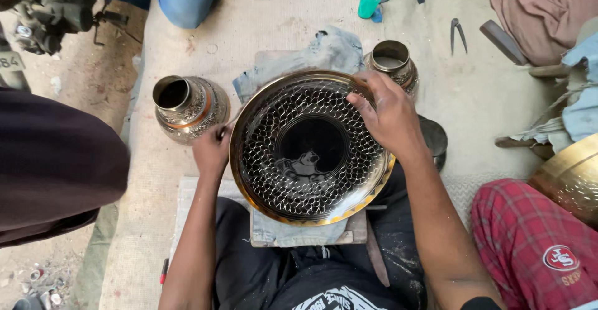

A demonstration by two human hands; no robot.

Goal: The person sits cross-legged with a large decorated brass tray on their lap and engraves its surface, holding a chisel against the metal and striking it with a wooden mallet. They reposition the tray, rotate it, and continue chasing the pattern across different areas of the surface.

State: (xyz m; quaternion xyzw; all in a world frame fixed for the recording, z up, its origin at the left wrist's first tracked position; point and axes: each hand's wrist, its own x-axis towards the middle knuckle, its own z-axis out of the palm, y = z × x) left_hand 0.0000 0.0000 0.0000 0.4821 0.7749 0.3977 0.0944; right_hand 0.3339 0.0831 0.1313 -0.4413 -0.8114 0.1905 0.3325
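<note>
Fingers of your right hand [389,115] spread on the round engraved brass tray [309,147]; your left hand [212,150] seemingly pinches its rim, engraved brass vase [187,107] beside.

Bare forearms, black printed shirt, dark trousers

Daylight falls evenly on a pale woven mat [299,17] spread over a dusty earthen floor [59,79], which shows bare along the left edge with small debris in the lower left corner. A folded denim cloth [324,51] lies on a flat wooden board [358,232] at the middle of the mat. At the right edge, brownish fabric [542,4] is heaped near the top
</note>
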